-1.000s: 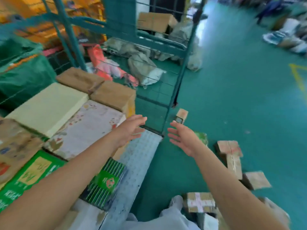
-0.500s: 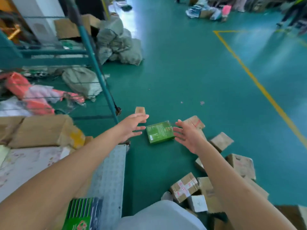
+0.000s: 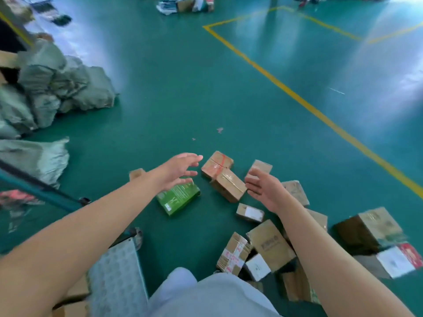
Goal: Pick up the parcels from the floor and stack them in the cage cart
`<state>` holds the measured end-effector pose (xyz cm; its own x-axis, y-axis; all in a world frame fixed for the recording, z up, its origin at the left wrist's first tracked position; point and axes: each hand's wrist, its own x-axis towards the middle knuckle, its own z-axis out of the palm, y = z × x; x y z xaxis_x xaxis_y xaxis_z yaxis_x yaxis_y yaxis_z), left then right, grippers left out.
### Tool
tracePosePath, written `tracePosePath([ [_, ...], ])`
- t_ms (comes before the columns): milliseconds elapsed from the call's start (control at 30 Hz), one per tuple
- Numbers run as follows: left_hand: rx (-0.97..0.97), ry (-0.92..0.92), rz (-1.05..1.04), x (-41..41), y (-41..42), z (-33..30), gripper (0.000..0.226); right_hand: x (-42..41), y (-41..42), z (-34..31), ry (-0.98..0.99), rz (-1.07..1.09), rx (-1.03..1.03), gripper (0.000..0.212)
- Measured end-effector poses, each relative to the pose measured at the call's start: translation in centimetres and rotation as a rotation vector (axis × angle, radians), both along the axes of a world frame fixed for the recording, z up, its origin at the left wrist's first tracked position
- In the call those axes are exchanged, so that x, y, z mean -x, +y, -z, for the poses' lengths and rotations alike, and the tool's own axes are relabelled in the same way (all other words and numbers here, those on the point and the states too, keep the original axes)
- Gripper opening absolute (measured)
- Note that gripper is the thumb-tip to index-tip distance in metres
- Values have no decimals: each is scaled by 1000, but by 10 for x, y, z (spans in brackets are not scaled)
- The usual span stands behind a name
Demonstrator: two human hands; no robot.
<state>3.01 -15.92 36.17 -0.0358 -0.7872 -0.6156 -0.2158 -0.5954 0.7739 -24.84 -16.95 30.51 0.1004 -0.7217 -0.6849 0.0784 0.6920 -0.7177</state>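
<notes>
Head view shows both the left hand (image 3: 177, 171) and right hand (image 3: 263, 189) spread open and empty above parcels on the floor, the taped brown parcel (image 3: 223, 176) between them. Reaching fast, fingers could knock it sideways into the green box (image 3: 179, 199) just beside it, or grip only one slippery taped end and drop it before the cage cart (image 3: 115, 271).

Nothing legible — print on the green box (image 3: 178, 197) and the parcels' labels is too blurred.
</notes>
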Motion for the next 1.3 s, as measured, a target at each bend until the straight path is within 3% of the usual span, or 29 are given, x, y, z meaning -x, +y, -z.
tracePosePath([
  [167,-43,-15,164,32,-60,15,29,29,-14,13,-9,205,-62,23],
  [233,-63,-17,229,43,-85,27,23,37,-19,22,-4,274,-86,32],
  [433,-118,-41,472,70,-169,58,49,52,-38,36,9,551,-154,43],
  [700,-160,-59,831,137,-265,76,39,56,-30,48,37,955,-222,41],
  [867,-197,-100,1016,191,-269,90,46,62,3,53,55,1125,-248,42],
  [1167,-180,-135,1222,289,-257,94,29,84,51,55,55,1341,-256,36],
  [1300,-164,-189,1268,332,-242,99,40,104,74,66,32,1373,-264,39],
])
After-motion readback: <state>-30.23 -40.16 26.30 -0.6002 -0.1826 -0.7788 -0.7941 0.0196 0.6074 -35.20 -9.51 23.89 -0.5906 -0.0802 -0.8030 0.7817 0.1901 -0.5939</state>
